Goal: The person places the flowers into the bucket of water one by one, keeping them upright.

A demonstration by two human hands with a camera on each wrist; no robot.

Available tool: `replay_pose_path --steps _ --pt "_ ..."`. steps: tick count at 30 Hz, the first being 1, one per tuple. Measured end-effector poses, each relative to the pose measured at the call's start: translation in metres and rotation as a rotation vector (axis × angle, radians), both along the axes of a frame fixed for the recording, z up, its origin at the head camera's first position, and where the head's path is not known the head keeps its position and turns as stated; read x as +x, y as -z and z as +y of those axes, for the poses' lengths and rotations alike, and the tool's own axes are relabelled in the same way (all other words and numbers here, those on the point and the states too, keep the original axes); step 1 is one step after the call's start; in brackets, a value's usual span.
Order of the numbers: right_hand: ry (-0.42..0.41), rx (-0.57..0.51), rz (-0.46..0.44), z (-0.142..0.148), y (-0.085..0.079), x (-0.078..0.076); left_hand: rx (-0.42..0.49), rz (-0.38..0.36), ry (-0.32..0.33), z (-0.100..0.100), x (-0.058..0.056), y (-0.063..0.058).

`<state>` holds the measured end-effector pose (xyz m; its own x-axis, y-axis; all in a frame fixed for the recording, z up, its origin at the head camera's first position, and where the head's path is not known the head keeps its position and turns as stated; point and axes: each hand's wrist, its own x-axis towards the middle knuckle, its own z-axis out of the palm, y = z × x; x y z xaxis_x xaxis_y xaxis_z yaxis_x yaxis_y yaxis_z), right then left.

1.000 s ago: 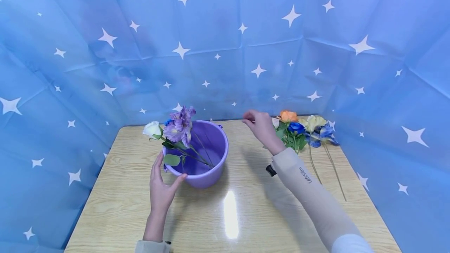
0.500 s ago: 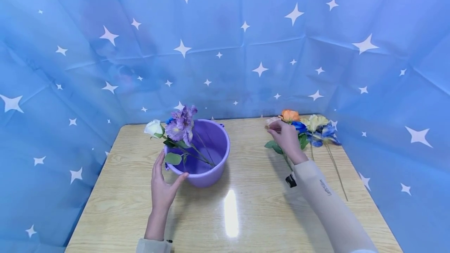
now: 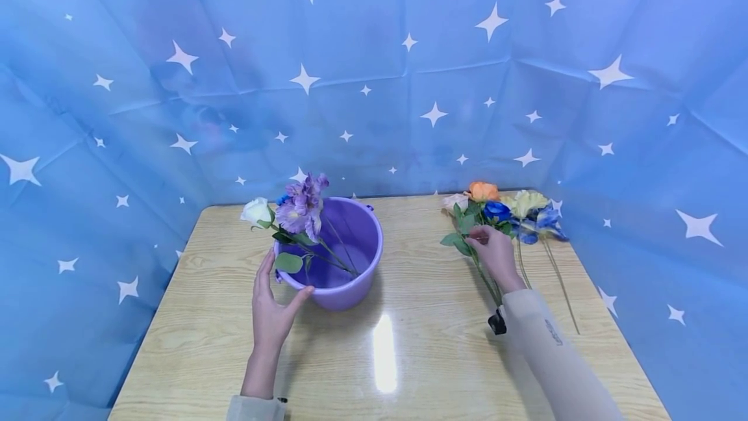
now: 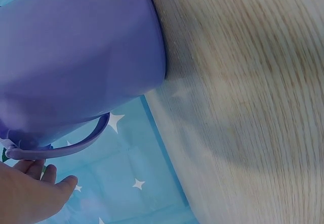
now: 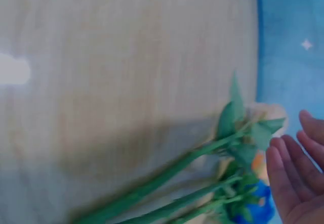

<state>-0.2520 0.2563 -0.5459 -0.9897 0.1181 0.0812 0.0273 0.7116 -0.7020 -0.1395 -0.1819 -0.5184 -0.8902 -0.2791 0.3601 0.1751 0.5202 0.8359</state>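
Observation:
My left hand point(image 3: 272, 317) rests at the near left side of a purple bucket point(image 3: 341, 299), thumb spread along the rim. In the left wrist view its fingers lie loosely beside the bucket's handle point(image 4: 76, 147). A white rose point(image 3: 255, 212) and a purple flower point(image 3: 299, 210) lean out of the bucket, stems inside. My right hand point(image 3: 497, 256) is over the flowers at the right, by the leafy stem of a pale pink rose point(image 3: 456, 202). The right wrist view shows its fingers relaxed and apart near the green leaves point(image 5: 230, 120).
Beside the pink rose lie an orange flower point(image 3: 483, 191), a blue rose point(image 3: 497, 211), a pale yellow flower point(image 3: 526, 203) and a blue iris-like flower point(image 3: 547, 219), stems toward me. A star-patterned blue cloth point(image 3: 374, 70) hangs behind and beside the wooden table point(image 3: 199, 343).
My right hand has moved right and toward me, from beyond the flowers to over the pink rose's stem. My left hand stays at the bucket.

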Motion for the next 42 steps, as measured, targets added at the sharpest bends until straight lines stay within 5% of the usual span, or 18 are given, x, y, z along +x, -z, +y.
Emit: replay_pose_path --steps 9,19,29,42 --pt "0.024 0.004 -0.070 0.013 0.024 0.006 -0.008 0.010 -0.007 0.001 0.001 -0.001" --pt "0.036 0.156 -0.097 0.013 0.036 0.004 0.008 0.005 0.004 0.000 0.002 -0.002" --pt "0.040 0.301 -0.130 0.012 0.033 0.005 0.001 0.024 0.001 0.001 0.000 -0.001" --pt "0.042 0.250 -0.062 0.010 0.028 0.009 -0.005 0.010 0.000 0.001 0.001 -0.001"
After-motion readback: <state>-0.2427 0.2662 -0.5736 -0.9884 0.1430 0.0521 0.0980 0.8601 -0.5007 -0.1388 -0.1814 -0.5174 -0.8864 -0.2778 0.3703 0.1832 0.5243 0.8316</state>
